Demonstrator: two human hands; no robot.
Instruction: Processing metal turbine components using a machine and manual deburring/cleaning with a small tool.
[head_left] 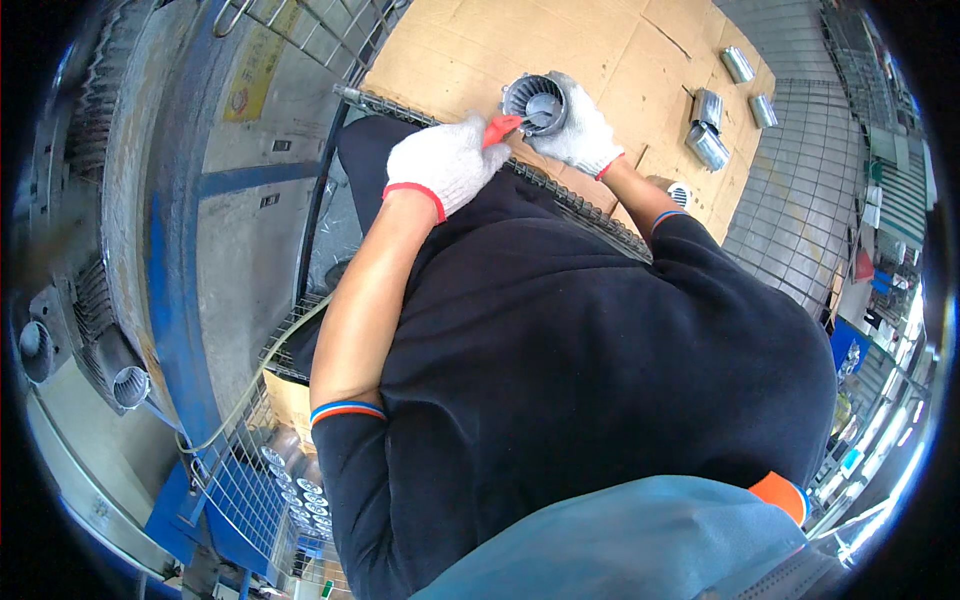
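My left hand (445,160), in a white knit glove with a red cuff, is closed around a red-handled tool (501,128). The tool's far end reaches the open mouth of a round grey metal housing (513,98) with fins around its inside; its tip is too small to make out. Gloved the same way, my right hand (582,130) grips this housing from its right side, keeping its opening turned up toward me. Both hands are above the near edge of a cardboard sheet (600,60).
Several silvery cylindrical parts (737,65) lie on the cardboard at the right, and a slotted round part (679,194) lies by my right forearm. Wire mesh (800,170) borders the sheet. A grey and blue machine (265,160) stands left; stacked cylinders (305,495) fill a basket lower left.
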